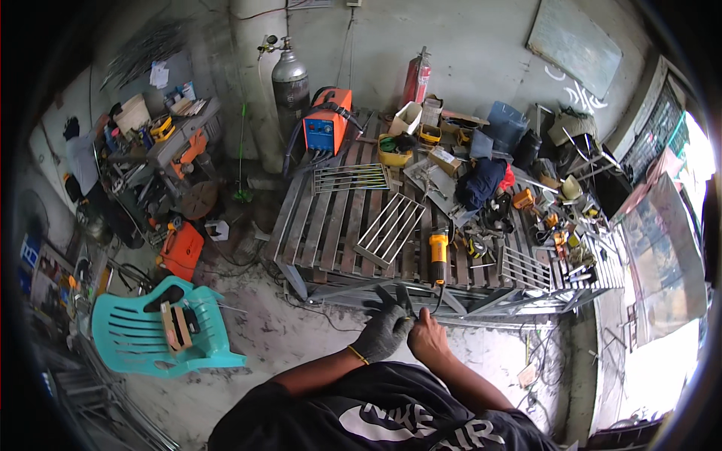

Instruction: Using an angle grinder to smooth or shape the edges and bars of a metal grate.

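Note:
My left hand (382, 335), in a dark grey glove with a yellow cuff, is raised before my chest with its fingers spread. My bare right hand (429, 340) is right beside it, its fingers curled closed with the thumb up. Something dark shows between the two hands, too unclear to name. Just beyond them, a yellow and black power tool (438, 257) lies at the near edge of the slatted metal table (320, 244), its cord hanging toward my hands. Welded metal grilles (390, 229) lie on the slats to its left.
An orange welding machine (328, 124) stands at the table's far left, by a gas cylinder (290, 84). Tools, boxes and dark cloth (483, 184) crowd the right side. A turquoise plastic chair (135, 331) holds a cardboard box. Another person (84, 161) is at far left.

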`<state>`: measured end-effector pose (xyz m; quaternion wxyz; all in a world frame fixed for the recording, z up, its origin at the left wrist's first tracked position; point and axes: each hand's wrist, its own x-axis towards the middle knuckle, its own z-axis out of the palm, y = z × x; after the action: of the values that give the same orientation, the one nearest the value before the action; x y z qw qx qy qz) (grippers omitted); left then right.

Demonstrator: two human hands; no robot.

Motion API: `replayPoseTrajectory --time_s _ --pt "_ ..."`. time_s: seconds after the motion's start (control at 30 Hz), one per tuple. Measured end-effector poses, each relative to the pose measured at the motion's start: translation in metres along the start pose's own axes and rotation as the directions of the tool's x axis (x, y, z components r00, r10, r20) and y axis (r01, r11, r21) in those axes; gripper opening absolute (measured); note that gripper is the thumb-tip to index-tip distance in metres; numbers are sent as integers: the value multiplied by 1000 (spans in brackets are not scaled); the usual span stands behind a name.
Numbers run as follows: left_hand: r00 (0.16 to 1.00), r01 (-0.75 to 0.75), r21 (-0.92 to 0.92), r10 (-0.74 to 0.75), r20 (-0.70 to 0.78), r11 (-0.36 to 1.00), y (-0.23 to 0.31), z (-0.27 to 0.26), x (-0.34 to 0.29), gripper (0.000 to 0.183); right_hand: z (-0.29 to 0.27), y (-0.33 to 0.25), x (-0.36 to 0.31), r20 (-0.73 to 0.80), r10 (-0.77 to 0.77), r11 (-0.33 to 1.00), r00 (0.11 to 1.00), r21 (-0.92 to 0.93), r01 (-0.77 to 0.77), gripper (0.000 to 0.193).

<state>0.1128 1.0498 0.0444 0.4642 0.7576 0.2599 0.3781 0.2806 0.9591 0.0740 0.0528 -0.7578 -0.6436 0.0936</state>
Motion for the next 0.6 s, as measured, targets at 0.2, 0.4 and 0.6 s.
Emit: replayPoseTrajectory --time_s 0.2,0.4,0.6 --pt "966 -212 264 161 204 941 -12 -49 9 13 2 11 77 477 -64 830 876 513 -219 22" --pt "985 -106 373 47 164 922 -22 -52 9 15 23 -16 101 634 210 -231 744 772 -593 10" --pt "994 -107 454 102 35 885 -19 -43 39 12 31 5 119 256 155 -33 954 967 -254 20"
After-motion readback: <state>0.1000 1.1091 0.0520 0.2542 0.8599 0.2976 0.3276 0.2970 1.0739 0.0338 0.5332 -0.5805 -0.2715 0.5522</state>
